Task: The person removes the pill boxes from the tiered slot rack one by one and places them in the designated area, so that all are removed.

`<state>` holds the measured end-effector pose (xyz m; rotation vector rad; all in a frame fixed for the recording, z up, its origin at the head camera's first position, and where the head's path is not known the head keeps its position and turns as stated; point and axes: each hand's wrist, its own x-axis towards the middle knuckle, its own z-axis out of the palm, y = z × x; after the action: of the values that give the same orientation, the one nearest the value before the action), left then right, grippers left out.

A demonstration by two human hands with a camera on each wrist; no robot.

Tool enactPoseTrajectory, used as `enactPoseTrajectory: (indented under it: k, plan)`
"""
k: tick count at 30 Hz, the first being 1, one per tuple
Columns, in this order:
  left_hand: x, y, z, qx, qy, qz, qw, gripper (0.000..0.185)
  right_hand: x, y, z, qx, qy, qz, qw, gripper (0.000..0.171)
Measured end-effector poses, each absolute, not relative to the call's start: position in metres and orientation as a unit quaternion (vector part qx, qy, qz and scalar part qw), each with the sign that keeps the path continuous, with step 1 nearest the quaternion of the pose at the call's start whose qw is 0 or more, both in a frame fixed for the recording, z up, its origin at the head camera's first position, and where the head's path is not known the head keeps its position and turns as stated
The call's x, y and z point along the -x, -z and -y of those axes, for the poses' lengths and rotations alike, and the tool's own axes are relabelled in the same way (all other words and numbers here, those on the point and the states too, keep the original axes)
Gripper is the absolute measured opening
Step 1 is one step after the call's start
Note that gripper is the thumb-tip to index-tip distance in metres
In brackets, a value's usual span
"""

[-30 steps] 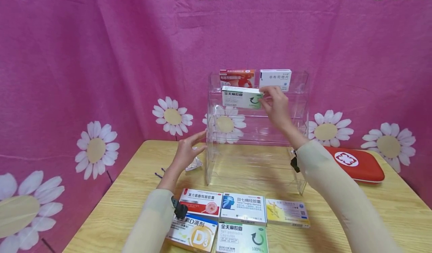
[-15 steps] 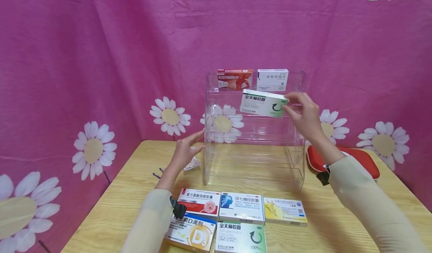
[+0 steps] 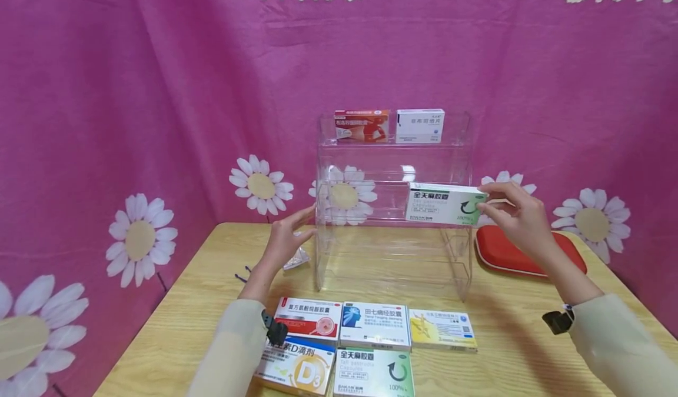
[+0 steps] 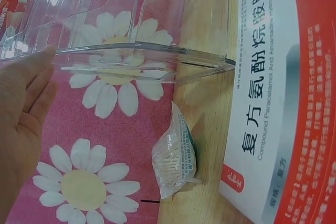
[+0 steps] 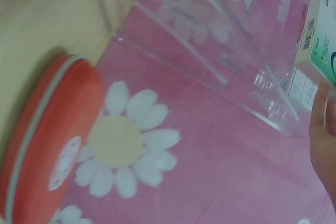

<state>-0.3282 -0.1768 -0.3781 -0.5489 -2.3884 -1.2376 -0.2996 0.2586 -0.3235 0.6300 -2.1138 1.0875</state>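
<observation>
My right hand (image 3: 516, 212) pinches the right end of a white and green medicine box (image 3: 442, 204), held in front of the right side of a clear tiered display rack (image 3: 392, 250). Part of that box (image 5: 321, 35) also shows at the right edge of the right wrist view. My left hand (image 3: 286, 238) has its fingers fairly straight, with the fingertips touching the rack's left side; the left wrist view shows this hand (image 4: 23, 103) at the rack's edge. On the top tier stand a red medicine box (image 3: 362, 126) and a white medicine box (image 3: 420, 126).
Several medicine boxes lie in front of the rack, including a red-white one (image 3: 309, 317), a blue-white one (image 3: 375, 324), a yellow one (image 3: 444, 329), a vitamin D box (image 3: 296, 364) and another green-white one (image 3: 373, 373). A red zip case (image 3: 529, 253) lies right; a clear packet (image 4: 176, 156) lies left.
My right hand has moved the green-white box rightward and down from near the rack's upper tiers. The left hand has stayed at the rack's side. The head view has shifted slightly.
</observation>
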Motion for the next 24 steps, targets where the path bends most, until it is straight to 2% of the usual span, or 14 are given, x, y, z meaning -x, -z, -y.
enactPoseTrajectory:
  k: [10, 18, 24]
  plan:
    - [0.327, 0.378, 0.177, 0.19, 0.444, 0.854, 0.193, 0.05, 0.266, 0.358, -0.305, -0.267, -0.397, 0.825, 0.299, 0.043]
    - [0.327, 0.379, 0.175, 0.196, 0.447, 0.851, 0.196, 0.05, 0.237, 0.387, -0.336, -0.254, -0.4, 0.848, 0.237, 0.04]
    - [0.328, 0.381, 0.176, 0.196, 0.452, 0.849, 0.192, 0.049, 0.228, 0.413, -0.359, -0.248, -0.411, 0.854, 0.2, 0.035]
